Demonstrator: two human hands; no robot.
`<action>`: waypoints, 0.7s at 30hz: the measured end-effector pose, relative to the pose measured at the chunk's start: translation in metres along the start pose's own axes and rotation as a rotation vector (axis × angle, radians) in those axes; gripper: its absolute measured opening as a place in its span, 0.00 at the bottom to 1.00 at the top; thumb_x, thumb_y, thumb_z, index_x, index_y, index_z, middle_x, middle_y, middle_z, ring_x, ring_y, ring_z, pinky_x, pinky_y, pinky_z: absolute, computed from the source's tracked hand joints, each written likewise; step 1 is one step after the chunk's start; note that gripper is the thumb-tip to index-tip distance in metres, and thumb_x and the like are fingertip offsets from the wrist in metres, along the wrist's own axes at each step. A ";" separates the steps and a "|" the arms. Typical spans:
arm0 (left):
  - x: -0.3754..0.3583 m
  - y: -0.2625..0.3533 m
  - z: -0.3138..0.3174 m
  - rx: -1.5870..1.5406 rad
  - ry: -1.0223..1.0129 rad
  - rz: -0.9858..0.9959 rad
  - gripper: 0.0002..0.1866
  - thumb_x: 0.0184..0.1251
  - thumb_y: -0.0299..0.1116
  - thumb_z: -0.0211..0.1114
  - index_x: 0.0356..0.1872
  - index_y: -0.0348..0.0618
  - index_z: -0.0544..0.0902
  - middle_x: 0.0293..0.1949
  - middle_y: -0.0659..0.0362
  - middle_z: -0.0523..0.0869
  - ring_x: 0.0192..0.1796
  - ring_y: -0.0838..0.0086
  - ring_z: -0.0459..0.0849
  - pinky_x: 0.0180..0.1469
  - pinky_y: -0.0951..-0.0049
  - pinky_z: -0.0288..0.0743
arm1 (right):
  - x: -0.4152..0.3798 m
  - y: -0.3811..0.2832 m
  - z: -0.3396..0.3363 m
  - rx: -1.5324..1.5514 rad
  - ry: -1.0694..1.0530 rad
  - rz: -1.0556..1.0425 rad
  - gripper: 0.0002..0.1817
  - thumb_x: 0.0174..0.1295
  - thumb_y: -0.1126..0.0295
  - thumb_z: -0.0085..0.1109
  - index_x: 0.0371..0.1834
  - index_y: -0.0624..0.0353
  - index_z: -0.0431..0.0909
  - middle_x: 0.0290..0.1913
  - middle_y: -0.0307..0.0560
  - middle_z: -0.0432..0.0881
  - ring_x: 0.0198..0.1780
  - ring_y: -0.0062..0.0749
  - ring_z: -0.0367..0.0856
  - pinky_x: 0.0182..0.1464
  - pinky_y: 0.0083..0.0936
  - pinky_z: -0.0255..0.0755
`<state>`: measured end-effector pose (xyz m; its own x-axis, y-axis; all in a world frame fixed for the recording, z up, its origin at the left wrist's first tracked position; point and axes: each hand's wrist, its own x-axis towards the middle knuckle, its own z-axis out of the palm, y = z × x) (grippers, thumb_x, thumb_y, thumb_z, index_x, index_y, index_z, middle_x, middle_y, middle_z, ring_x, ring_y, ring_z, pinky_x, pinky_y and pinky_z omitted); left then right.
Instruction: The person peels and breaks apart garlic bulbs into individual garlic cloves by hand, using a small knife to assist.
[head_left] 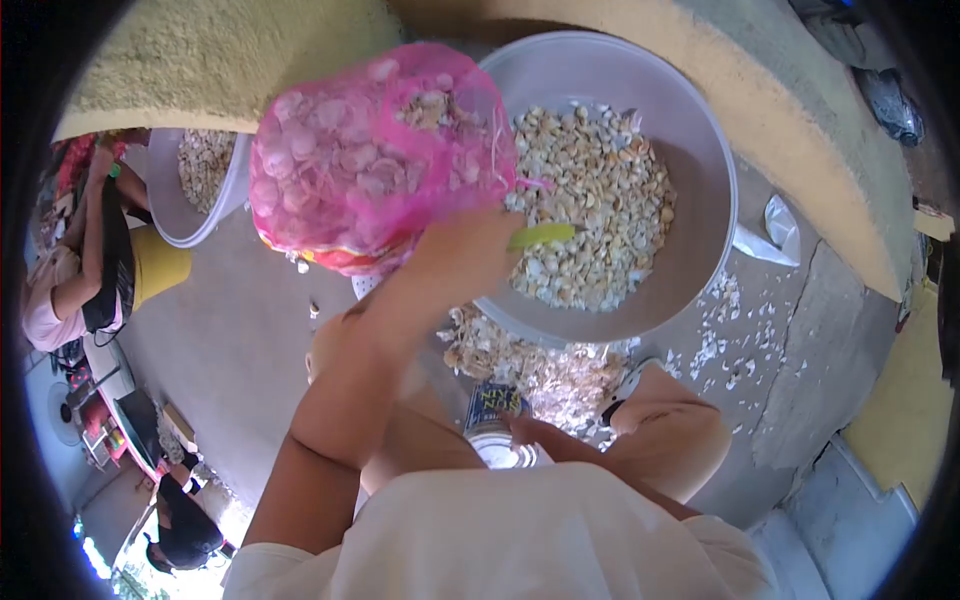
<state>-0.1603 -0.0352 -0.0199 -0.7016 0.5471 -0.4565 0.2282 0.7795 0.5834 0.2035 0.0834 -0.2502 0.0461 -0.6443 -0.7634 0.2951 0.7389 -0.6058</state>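
The left hand [455,262] is holding up a pink mesh bag [375,150] of garlic cloves, its grip closed on the bag's lower right corner, the bag hanging over the left rim of a large grey basin [715,170] filled with peeled cloves. The right hand [545,438] is resting near the body against a tin can [497,420]; whether it is gripping cannot be told. Skins [540,370] are lying on the floor below the basin. At far left, another person [80,260] is sitting by a second basin [185,225].
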 end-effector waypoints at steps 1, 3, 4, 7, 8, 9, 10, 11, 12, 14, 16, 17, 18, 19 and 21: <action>-0.001 0.002 -0.005 -0.006 -0.012 0.001 0.11 0.52 0.33 0.56 0.36 0.41 0.75 0.33 0.51 0.77 0.39 0.56 0.76 0.40 0.59 0.68 | -0.002 -0.001 -0.003 0.043 -0.020 0.008 0.65 0.29 0.68 0.71 0.67 0.45 0.28 0.63 0.67 0.51 0.61 0.56 0.58 0.62 0.42 0.50; 0.000 0.003 -0.011 0.006 0.008 0.015 0.12 0.53 0.32 0.55 0.39 0.41 0.75 0.35 0.51 0.76 0.40 0.56 0.75 0.41 0.60 0.67 | -0.005 -0.007 -0.003 0.025 -0.029 0.054 0.65 0.29 0.68 0.72 0.67 0.41 0.28 0.61 0.68 0.54 0.59 0.56 0.61 0.59 0.41 0.55; -0.002 0.003 -0.011 0.018 0.030 0.027 0.12 0.53 0.32 0.55 0.39 0.41 0.75 0.35 0.51 0.76 0.40 0.57 0.75 0.41 0.60 0.67 | -0.005 -0.008 -0.002 0.016 -0.033 0.076 0.66 0.29 0.68 0.72 0.67 0.40 0.28 0.61 0.68 0.56 0.58 0.57 0.62 0.58 0.40 0.58; -0.004 0.005 -0.007 0.054 0.027 0.052 0.13 0.53 0.32 0.55 0.40 0.42 0.75 0.34 0.52 0.76 0.40 0.57 0.75 0.41 0.61 0.68 | -0.005 -0.001 -0.017 0.060 -0.108 0.084 0.68 0.26 0.66 0.73 0.67 0.41 0.28 0.59 0.65 0.60 0.59 0.55 0.62 0.61 0.43 0.49; -0.006 0.005 -0.008 0.075 0.008 0.055 0.13 0.53 0.32 0.56 0.40 0.43 0.75 0.34 0.52 0.75 0.39 0.57 0.75 0.41 0.61 0.68 | -0.002 -0.003 -0.023 0.073 -0.131 0.077 0.68 0.25 0.65 0.74 0.67 0.41 0.28 0.59 0.64 0.61 0.59 0.55 0.62 0.62 0.44 0.46; -0.009 0.006 -0.008 0.073 0.005 0.052 0.13 0.53 0.32 0.56 0.40 0.43 0.75 0.34 0.52 0.75 0.39 0.58 0.75 0.41 0.61 0.68 | 0.000 -0.005 -0.024 0.089 -0.158 0.072 0.69 0.24 0.64 0.74 0.67 0.41 0.27 0.58 0.63 0.62 0.59 0.54 0.62 0.63 0.46 0.43; -0.010 0.010 -0.007 0.067 0.005 0.050 0.12 0.53 0.32 0.55 0.40 0.43 0.75 0.33 0.52 0.75 0.39 0.58 0.75 0.41 0.61 0.68 | -0.001 -0.005 -0.025 0.105 -0.185 0.072 0.70 0.23 0.64 0.74 0.67 0.42 0.27 0.58 0.63 0.64 0.59 0.54 0.62 0.64 0.47 0.41; -0.010 0.015 -0.006 0.061 0.012 0.052 0.12 0.53 0.32 0.55 0.39 0.43 0.75 0.33 0.52 0.75 0.39 0.58 0.75 0.41 0.61 0.68 | -0.003 -0.006 -0.026 0.060 -0.163 0.062 0.68 0.24 0.64 0.74 0.67 0.41 0.28 0.57 0.64 0.65 0.58 0.54 0.64 0.63 0.46 0.43; -0.013 0.019 -0.004 0.071 0.014 0.075 0.12 0.53 0.32 0.55 0.39 0.43 0.75 0.33 0.53 0.75 0.39 0.58 0.75 0.41 0.62 0.68 | -0.006 -0.008 -0.024 0.016 -0.144 0.052 0.67 0.25 0.64 0.73 0.67 0.41 0.29 0.55 0.65 0.66 0.56 0.55 0.65 0.62 0.45 0.46; -0.022 0.026 -0.002 0.112 0.023 0.118 0.11 0.53 0.32 0.55 0.38 0.43 0.74 0.33 0.53 0.75 0.39 0.59 0.75 0.41 0.62 0.68 | 0.006 -0.006 -0.016 -0.033 -0.119 0.024 0.62 0.31 0.63 0.70 0.67 0.40 0.31 0.52 0.65 0.68 0.52 0.54 0.68 0.58 0.44 0.55; -0.033 0.024 0.001 0.076 -0.007 0.096 0.11 0.52 0.32 0.56 0.38 0.43 0.74 0.33 0.54 0.75 0.39 0.60 0.75 0.41 0.62 0.68 | 0.025 0.003 0.004 -0.042 -0.110 0.005 0.57 0.40 0.61 0.67 0.67 0.39 0.31 0.49 0.62 0.71 0.47 0.53 0.71 0.50 0.43 0.67; -0.036 0.023 0.003 0.061 -0.014 0.089 0.11 0.52 0.32 0.56 0.38 0.44 0.74 0.33 0.54 0.75 0.39 0.60 0.75 0.40 0.62 0.68 | 0.076 0.052 0.055 0.046 0.065 -0.283 0.43 0.46 0.63 0.57 0.67 0.42 0.45 0.50 0.62 0.71 0.47 0.52 0.73 0.47 0.45 0.68; -0.040 0.024 0.004 0.111 -0.014 0.064 0.11 0.52 0.32 0.56 0.38 0.44 0.74 0.33 0.54 0.75 0.39 0.60 0.76 0.40 0.62 0.69 | 0.082 0.055 0.059 0.040 0.025 -0.242 0.42 0.46 0.63 0.56 0.66 0.42 0.47 0.50 0.61 0.71 0.46 0.51 0.74 0.46 0.45 0.69; -0.045 0.025 0.007 0.162 -0.018 0.035 0.12 0.52 0.32 0.56 0.39 0.44 0.74 0.34 0.55 0.74 0.39 0.61 0.76 0.40 0.62 0.69 | 0.075 0.048 0.050 0.075 -0.055 -0.183 0.40 0.47 0.64 0.56 0.66 0.43 0.48 0.50 0.61 0.71 0.46 0.50 0.74 0.45 0.44 0.70; -0.054 0.024 0.012 0.184 -0.037 0.017 0.12 0.51 0.32 0.56 0.39 0.45 0.74 0.34 0.55 0.74 0.38 0.61 0.76 0.40 0.63 0.69 | 0.061 0.045 0.028 0.234 -0.205 -0.114 0.38 0.47 0.65 0.55 0.65 0.43 0.51 0.49 0.60 0.72 0.45 0.48 0.75 0.43 0.43 0.71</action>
<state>-0.1091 -0.0419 0.0106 -0.6718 0.5691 -0.4741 0.3618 0.8106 0.4604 0.2466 0.0714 -0.3179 0.1843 -0.7640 -0.6183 0.5194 0.6098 -0.5987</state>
